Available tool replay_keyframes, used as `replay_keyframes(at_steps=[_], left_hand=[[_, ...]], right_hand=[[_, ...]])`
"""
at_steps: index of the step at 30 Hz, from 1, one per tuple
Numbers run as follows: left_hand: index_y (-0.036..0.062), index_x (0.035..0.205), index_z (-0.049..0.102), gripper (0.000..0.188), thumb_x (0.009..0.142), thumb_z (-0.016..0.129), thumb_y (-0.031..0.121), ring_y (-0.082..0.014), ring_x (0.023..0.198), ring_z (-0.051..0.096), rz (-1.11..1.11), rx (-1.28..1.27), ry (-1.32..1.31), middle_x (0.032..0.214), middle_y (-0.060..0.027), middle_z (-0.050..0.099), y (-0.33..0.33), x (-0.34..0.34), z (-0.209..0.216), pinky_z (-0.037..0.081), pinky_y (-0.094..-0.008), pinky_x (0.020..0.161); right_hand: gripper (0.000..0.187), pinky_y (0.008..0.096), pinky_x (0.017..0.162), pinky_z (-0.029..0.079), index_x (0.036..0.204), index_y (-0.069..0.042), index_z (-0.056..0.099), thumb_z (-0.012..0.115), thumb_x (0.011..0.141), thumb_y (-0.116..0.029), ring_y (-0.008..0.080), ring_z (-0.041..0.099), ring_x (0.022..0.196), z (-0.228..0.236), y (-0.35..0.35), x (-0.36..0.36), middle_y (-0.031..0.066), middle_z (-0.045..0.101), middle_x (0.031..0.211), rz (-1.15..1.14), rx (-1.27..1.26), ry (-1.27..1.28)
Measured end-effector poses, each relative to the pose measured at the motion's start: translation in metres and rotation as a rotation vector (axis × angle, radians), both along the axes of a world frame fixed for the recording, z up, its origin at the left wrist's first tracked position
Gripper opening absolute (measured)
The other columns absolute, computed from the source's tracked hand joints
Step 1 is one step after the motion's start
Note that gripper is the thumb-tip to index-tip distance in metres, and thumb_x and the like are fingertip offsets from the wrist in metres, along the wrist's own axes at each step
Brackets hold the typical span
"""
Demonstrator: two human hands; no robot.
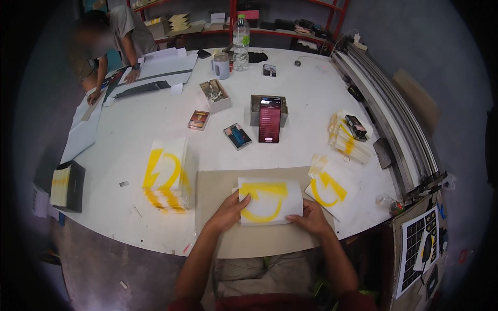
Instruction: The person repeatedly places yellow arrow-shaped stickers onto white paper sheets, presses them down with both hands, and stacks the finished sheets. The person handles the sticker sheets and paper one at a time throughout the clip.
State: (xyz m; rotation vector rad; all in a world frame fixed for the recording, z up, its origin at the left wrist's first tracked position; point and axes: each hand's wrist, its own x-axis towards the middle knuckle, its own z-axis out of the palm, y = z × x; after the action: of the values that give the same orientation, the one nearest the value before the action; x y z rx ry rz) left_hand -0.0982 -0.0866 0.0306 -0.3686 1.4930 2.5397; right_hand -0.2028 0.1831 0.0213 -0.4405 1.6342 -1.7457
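Printed sheet (270,203), white with a yellow design, lies between the two hands, over the tan board (213,239); from where I stand, I cannot tell whether its underside touches the board. The left hand (227,213) grasps the sheet by its left edge, thumb on the printed face. The right hand (312,217) grasps it near the lower right corner, thumb likewise on top. Most of the sheet thus spans the gap between the two grips. Left of the board stands a tall yellow-and-white stack (165,173); right of it lie loose printed pieces (331,189). Beyond the board, a phone (270,122) stands before an open box (254,117).
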Motion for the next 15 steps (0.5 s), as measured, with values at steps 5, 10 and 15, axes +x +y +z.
replay_keyframes(at_steps=[5,10,15], left_hand=[[0.0019,0.157,0.030,0.066,0.102,0.065,0.013,-0.0200,0.136,0.051,0.080,-0.054,0.089,0.150,-0.0082,0.050,0.002,-0.002,0.003,0.044,-0.0365,0.113],[-0.0030,0.153,0.031,0.075,0.091,0.073,-0.004,-0.0213,0.134,0.054,0.161,-0.261,0.227,0.147,-0.0133,0.052,0.008,-0.001,-0.018,0.047,-0.0345,0.109],[-0.0049,0.147,0.037,0.067,0.090,0.073,-0.007,-0.0211,0.128,0.060,0.301,-0.363,0.224,0.134,-0.0178,0.063,0.020,-0.004,-0.025,0.048,-0.0330,0.107]], right_hand=[[0.038,0.0309,0.091,0.057,0.115,0.000,0.059,0.081,0.084,0.005,0.0136,0.069,0.100,-0.004,-0.009,-0.007,0.0111,0.073,0.111,-0.059,-0.061,0.117],[0.031,0.0260,0.085,0.057,0.112,0.002,0.060,0.079,0.087,0.004,0.0115,0.070,0.089,-0.008,-0.022,-0.012,0.0111,0.074,0.105,-0.205,0.000,0.042],[0.023,0.0237,0.081,0.055,0.106,0.002,0.061,0.077,0.090,0.001,0.0096,0.069,0.088,-0.015,-0.025,-0.022,0.0098,0.075,0.100,-0.258,-0.032,0.096]])
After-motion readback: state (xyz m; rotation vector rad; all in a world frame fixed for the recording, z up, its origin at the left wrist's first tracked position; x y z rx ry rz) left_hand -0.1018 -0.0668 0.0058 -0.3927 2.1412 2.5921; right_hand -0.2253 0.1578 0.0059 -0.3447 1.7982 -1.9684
